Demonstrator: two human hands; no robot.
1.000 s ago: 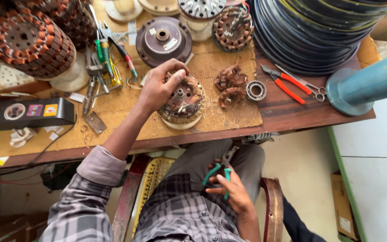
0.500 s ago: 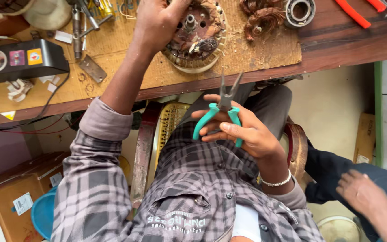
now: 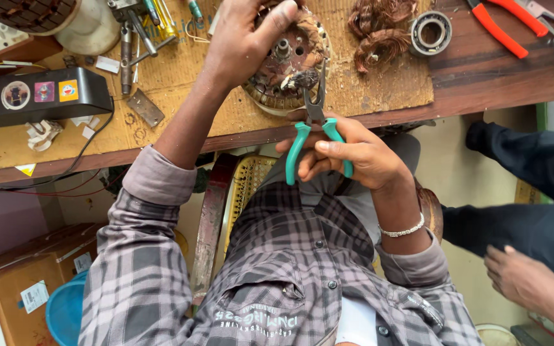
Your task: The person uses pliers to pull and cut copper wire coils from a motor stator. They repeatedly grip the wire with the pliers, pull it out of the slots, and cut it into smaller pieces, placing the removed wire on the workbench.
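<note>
Two bare hands worked at the edge of a wooden bench [image 3: 482,77]. The left hand [image 3: 242,41] lay over a round motor stator [image 3: 286,61], its fingers curled and closed over the top rim and the thumb pressed across the face, gripping it so that it sat tilted on a worn cardboard mat [image 3: 367,90]. The right hand [image 3: 360,154] was wrapped around the teal handles of a pair of long-nose pliers [image 3: 312,128], fingers folded over one handle and thumb along the other, the handles spread only narrowly. The plier tips reached up to the lower part of the stator and met a dark tuft of winding there; whether they actually pinched it could not be told. Beside the stator, just to its right, lay two clumps of stripped copper wire [image 3: 379,32], and next to those a steel bearing [image 3: 431,32]. Red-handled pliers [image 3: 498,25] rested further right on the bare wood. A black box with stickers [image 3: 33,96] sat well apart on the left. Another person's hand [image 3: 520,275] hung low at the right.
</note>
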